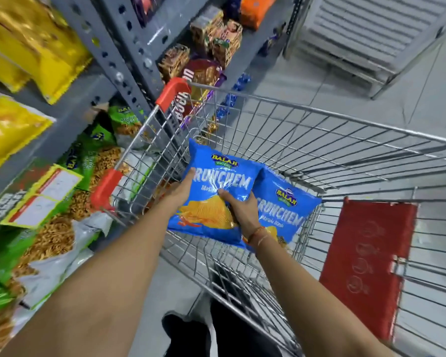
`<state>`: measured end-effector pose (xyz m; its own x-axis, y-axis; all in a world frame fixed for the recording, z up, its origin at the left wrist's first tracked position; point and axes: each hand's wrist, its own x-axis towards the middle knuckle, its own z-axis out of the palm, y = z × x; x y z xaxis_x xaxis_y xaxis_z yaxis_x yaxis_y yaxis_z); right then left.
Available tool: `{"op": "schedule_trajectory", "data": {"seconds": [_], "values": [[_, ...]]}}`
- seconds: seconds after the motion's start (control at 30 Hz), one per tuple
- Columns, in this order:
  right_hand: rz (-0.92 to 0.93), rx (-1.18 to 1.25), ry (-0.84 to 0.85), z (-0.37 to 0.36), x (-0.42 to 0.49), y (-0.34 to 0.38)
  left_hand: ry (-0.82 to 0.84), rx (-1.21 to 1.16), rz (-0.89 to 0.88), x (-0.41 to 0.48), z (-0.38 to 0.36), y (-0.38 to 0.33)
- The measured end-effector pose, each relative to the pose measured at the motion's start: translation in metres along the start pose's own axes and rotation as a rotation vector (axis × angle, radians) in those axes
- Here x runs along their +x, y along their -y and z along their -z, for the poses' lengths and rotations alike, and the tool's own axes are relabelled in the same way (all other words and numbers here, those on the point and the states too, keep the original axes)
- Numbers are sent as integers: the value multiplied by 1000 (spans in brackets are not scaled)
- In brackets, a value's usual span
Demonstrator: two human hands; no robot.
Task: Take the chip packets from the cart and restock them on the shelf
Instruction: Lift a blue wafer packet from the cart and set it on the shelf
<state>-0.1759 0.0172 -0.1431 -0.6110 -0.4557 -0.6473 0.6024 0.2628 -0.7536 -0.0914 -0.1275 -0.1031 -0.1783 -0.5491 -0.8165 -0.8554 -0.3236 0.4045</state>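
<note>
Two blue Crunchem chip packets sit inside the wire cart [319, 130]. The nearer blue packet [211, 202] is raised and tilted, held by both my hands. My left hand [182, 188] grips its left edge and my right hand [238, 208] presses on its front, thumb on the middle. The second blue packet [286, 212] lies behind and to the right, partly covered by the first packet and my right wrist. The grey metal shelf [70, 117] stands to the left of the cart.
Yellow packets [31, 47] fill the upper left shelf, green snack bags [62, 202] the lower one. Brown and orange packs [211, 47] line the shelves further on. A red flap [366, 266] hangs on the cart's near side. A metal rack [358, 34] stands far right on grey floor.
</note>
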Motion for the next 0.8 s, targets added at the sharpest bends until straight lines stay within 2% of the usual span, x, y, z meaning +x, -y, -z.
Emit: {"op": "schedule_trajectory", "data": {"seconds": [0.23,0.4,0.6,0.8], "values": [[196,-26,19,-1,-50,72,6,-207,-256,-63,38,-26],[411,-57,20,-9,-102,148,-35,-335,-536,-117,74,-57],[708,-1,112,-41,-169,238,-135,-478,-861,-218,131,-91],[979,23,275,-91,-253,327,-197,-591,-1204,-325,206,-107]]}}
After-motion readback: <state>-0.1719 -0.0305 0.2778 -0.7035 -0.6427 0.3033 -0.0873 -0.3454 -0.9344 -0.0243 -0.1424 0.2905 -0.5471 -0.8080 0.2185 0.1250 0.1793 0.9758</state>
